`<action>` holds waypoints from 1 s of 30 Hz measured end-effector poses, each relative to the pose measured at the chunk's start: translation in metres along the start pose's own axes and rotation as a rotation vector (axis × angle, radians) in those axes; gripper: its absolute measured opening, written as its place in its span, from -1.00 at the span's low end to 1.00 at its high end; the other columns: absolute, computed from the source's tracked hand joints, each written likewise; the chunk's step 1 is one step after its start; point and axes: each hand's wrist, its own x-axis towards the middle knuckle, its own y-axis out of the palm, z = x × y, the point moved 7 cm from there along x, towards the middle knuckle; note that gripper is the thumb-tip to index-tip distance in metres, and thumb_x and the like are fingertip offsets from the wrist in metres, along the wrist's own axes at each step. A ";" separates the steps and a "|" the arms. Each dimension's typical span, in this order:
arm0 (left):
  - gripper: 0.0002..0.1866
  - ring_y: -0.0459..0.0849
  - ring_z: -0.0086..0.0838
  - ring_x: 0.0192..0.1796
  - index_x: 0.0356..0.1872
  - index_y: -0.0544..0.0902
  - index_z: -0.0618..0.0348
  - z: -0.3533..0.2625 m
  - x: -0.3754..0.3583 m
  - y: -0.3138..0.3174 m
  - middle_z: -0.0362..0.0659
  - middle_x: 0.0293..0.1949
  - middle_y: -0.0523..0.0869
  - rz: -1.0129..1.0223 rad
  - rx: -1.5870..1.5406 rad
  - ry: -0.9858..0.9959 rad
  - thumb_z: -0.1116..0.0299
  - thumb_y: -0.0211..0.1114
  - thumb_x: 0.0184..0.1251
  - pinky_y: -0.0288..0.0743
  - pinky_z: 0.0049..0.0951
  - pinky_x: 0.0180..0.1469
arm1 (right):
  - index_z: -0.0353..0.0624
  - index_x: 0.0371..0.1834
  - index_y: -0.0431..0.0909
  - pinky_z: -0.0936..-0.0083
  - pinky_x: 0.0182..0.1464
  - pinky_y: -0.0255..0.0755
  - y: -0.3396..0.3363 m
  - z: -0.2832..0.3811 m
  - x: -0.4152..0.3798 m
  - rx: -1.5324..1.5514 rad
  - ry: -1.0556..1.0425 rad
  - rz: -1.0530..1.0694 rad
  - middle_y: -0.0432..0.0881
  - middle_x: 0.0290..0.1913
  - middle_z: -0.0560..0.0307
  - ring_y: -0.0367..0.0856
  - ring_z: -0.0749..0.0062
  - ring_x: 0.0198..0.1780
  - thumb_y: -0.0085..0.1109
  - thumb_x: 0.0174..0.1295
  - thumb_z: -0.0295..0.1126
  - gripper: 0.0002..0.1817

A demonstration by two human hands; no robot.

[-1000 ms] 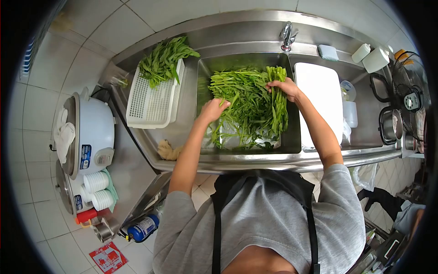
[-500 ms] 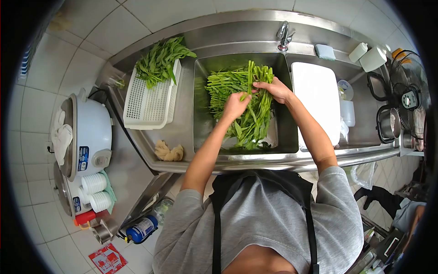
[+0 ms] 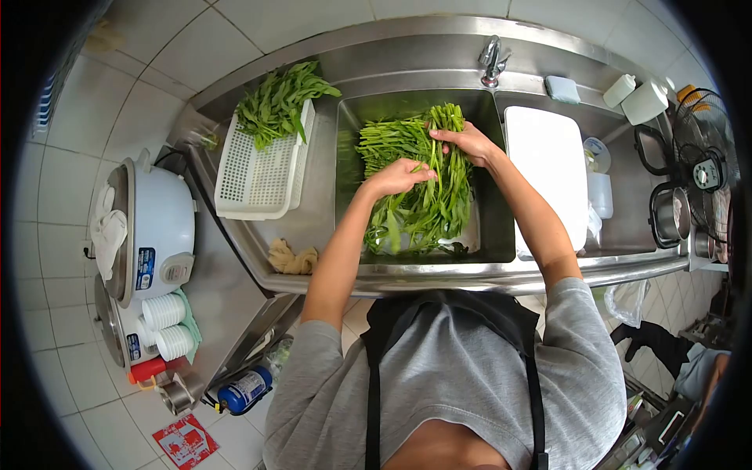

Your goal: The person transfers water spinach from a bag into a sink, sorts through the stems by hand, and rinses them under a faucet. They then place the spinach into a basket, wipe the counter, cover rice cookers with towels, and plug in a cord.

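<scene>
A pile of long-stemmed leafy greens, which look like water spinach (image 3: pixel 392 141), fills much of the metal sink basin (image 3: pixel 495 200). My right hand (image 3: pixel 464 143) is closed round a bundle of the stems near their cut ends, at the right of the pile. Lower and to the left, my left hand (image 3: pixel 401 177) pinches a stem of the bundle with thumb and fingertips. The leaves of the bundle hang down toward the front of the basin.
Left of the basin stands a white perforated basket (image 3: pixel 258 184) with more greens (image 3: pixel 282 102) at its far end. A crumpled tan cloth (image 3: pixel 292 257) lies in front of it. To the right are a white board (image 3: pixel 546 180) and a fan (image 3: pixel 705 168); a faucet (image 3: pixel 492 61) rises behind.
My left hand has shifted slightly left and its fingers are straighter. A stem that stood upright between my hands now lies lower. My right hand keeps its hold on the bundle.
</scene>
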 end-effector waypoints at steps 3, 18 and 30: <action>-0.64 0.19 -0.70 -0.63 -0.34 0.61 0.14 0.000 -0.001 0.000 -0.43 -0.69 0.26 0.000 -0.006 0.011 0.02 0.11 0.28 0.13 -0.57 -0.55 | -0.14 -0.24 0.52 0.63 -0.47 0.35 -0.001 -0.009 0.007 0.021 0.007 -0.005 0.51 -0.39 0.32 0.33 0.66 -0.48 0.32 0.01 -0.27 -0.71; -0.74 0.12 -0.79 -0.73 -0.18 0.57 0.22 -0.001 0.009 -0.010 -0.30 -0.41 0.63 -0.213 -0.354 0.101 0.25 0.06 0.31 -0.03 -0.70 -0.69 | -0.17 -0.35 0.54 0.65 -0.46 0.29 -0.005 0.000 -0.001 -0.094 -0.020 -0.124 0.53 -0.44 0.30 0.36 0.66 -0.49 0.35 -0.01 -0.30 -0.75; -0.69 0.26 -0.77 -0.60 -0.16 0.54 0.22 0.012 0.005 -0.017 -0.29 -0.48 0.54 -0.175 -0.526 0.105 0.22 -0.01 0.26 -0.04 -0.76 -0.68 | -0.17 -0.41 0.54 0.65 -0.47 0.28 0.014 0.013 -0.003 -0.151 -0.092 -0.077 0.51 -0.51 0.31 0.37 0.66 -0.51 0.35 -0.03 -0.26 -0.75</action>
